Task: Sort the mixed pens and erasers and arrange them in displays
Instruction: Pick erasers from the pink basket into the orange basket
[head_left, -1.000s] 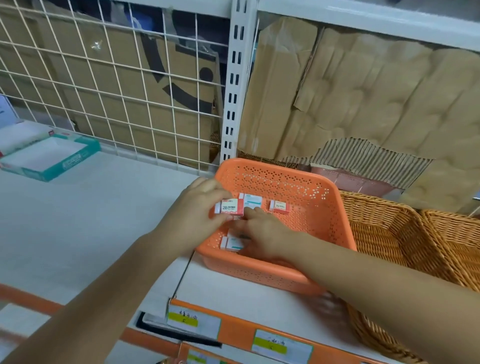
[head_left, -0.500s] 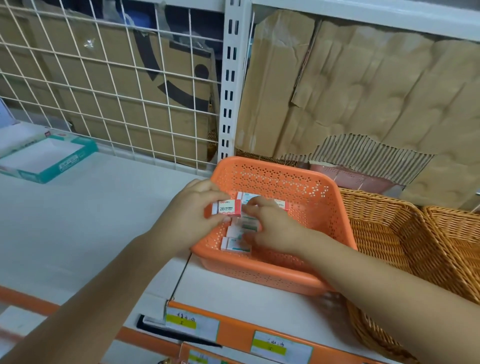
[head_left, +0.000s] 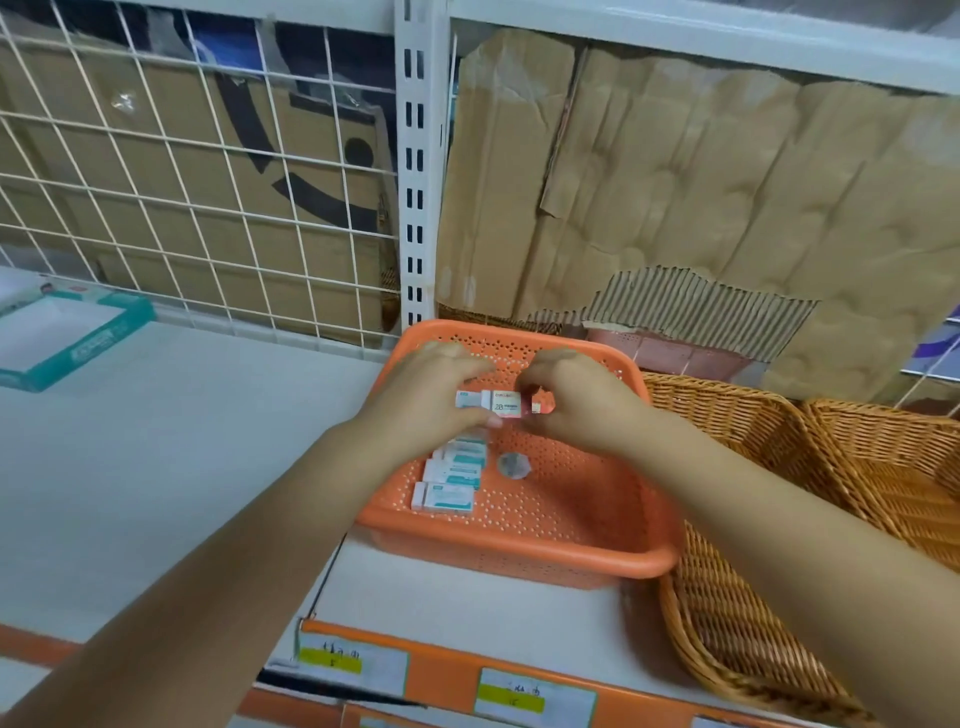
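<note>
Nearest us, yellow-striped price labels (head_left: 353, 662) run along the front lip of the shelf (head_left: 182, 441). Just behind sits the orange basket (head_left: 519, 564), and on its 8 o'clock side there's a neat column of teal-sleeved erasers (head_left: 445, 496), lying flat, edge to edge. A small grey disc (head_left: 513, 466) rests on the basket floor at their 3 o'clock; what it is, I can't say.

Over the basket's middle, both hands meet! The left hand (head_left: 426, 400) has its grip clamped, thumb under and fingers over, on a 2B eraser (head_left: 506, 404), with a teal one (head_left: 469, 399) flush at its 9 o'clock end. The right hand (head_left: 582, 405) pinches the 2B's other end from 3 o'clock, with something small and red at its fingertips.

I'd judge these to be light, stiff little blocks in slick paper sleeves. There's no weight to fight, but they could squirt out of a loose pinch, so the long flat faces look the place to take hold.

Further out, two wicker baskets (head_left: 753, 597) stand at 3 o'clock and a teal box (head_left: 78, 345) at 10 o'clock. Behind it all are the wire grid (head_left: 208, 208) and torn cardboard (head_left: 675, 182). No pens in sight.
</note>
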